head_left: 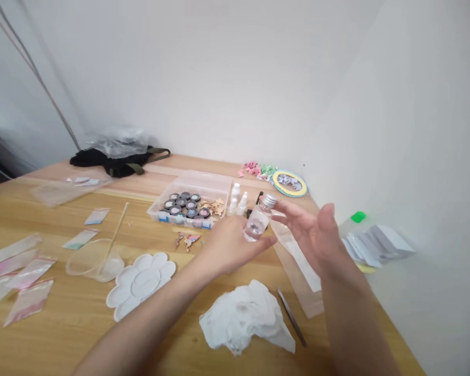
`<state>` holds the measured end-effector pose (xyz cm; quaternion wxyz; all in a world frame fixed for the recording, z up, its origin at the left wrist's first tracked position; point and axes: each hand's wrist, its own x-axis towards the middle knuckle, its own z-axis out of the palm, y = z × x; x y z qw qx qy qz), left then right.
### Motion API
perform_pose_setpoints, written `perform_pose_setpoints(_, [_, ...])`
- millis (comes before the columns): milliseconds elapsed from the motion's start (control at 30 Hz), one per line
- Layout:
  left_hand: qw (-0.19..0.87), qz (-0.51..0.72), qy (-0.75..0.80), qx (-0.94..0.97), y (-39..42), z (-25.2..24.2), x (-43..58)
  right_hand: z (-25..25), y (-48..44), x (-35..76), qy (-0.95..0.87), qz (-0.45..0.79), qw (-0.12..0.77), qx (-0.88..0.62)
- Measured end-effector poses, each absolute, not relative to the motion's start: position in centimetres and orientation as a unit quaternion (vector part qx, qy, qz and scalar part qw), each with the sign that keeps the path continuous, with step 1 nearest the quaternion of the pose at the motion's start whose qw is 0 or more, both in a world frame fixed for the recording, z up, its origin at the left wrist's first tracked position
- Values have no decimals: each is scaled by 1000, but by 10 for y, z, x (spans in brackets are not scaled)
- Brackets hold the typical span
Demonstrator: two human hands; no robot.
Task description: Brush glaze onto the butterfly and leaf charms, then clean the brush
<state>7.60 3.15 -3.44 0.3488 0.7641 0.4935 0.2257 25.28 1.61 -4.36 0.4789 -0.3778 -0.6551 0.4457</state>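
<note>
A small clear bottle (255, 225) with a silver screw cap (269, 200) and some clear liquid inside is held tilted in my left hand (230, 244). My right hand (312, 240) is just to the right of the bottle, its fingers stretched out and thumb raised. Its fingertips come close to the cap; whether they touch it I cannot tell. Behind the bottle stand several small white dropper bottles (243, 201). Nearer to me lies a crumpled white tissue (247, 318), with metal tweezers (292, 318) at its right.
A white flower-shaped palette (144, 282) lies left of my left arm. Behind it is an open clear plastic box (162, 209) with several small round pots. Small bags of powder (29, 302) lie at far left. Yellow ring (306, 187) and coloured pieces sit by the wall.
</note>
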Motion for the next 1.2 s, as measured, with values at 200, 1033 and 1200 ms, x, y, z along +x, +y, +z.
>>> perform_pose_setpoints(200, [365, 212, 462, 780, 26, -39, 78, -43, 13, 251, -659, 466, 459, -372])
perform_pose_setpoints(1033, [315, 234, 455, 799, 20, -33, 80, -41, 13, 247, -658, 473, 469, -351])
perform_pose_setpoints(1200, [422, 147, 379, 810, 13, -35, 84, -47, 18, 251, -678, 475, 469, -309])
